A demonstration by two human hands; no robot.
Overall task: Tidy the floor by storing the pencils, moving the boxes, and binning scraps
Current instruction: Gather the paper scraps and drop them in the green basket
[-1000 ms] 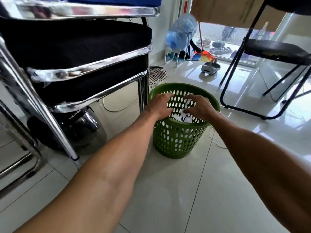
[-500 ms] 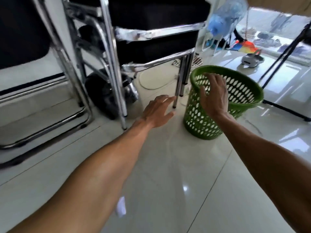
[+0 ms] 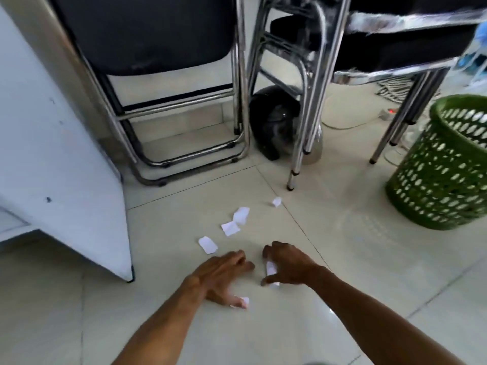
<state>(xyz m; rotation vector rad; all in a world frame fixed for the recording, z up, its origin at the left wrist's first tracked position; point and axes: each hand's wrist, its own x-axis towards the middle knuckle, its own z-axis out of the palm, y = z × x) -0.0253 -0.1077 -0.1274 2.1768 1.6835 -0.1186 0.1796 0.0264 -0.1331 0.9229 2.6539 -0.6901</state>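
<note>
Several white paper scraps (image 3: 231, 228) lie scattered on the pale tiled floor in front of me. My left hand (image 3: 224, 275) is spread low over the floor, its thumb touching a small scrap (image 3: 245, 301). My right hand (image 3: 287, 264) hovers beside it, fingers curled around a scrap (image 3: 270, 267) that still rests on the tile. More scraps (image 3: 207, 244) sit just beyond my fingertips, and one (image 3: 276, 202) lies farther off. The green perforated bin (image 3: 445, 164) stands on the floor at the right. No pencils or boxes are in sight.
A folded black chair with chrome legs (image 3: 184, 101) leans at the back. Stacked chrome chairs (image 3: 311, 88) stand to its right, with a black helmet (image 3: 274, 122) beneath them. A white panel (image 3: 66, 154) rises at the left. A power strip and cable (image 3: 384, 115) lie behind the bin.
Both hands left the green bin and swung left and down to the floor. The view turned from the bin to the scattered paper scraps.
</note>
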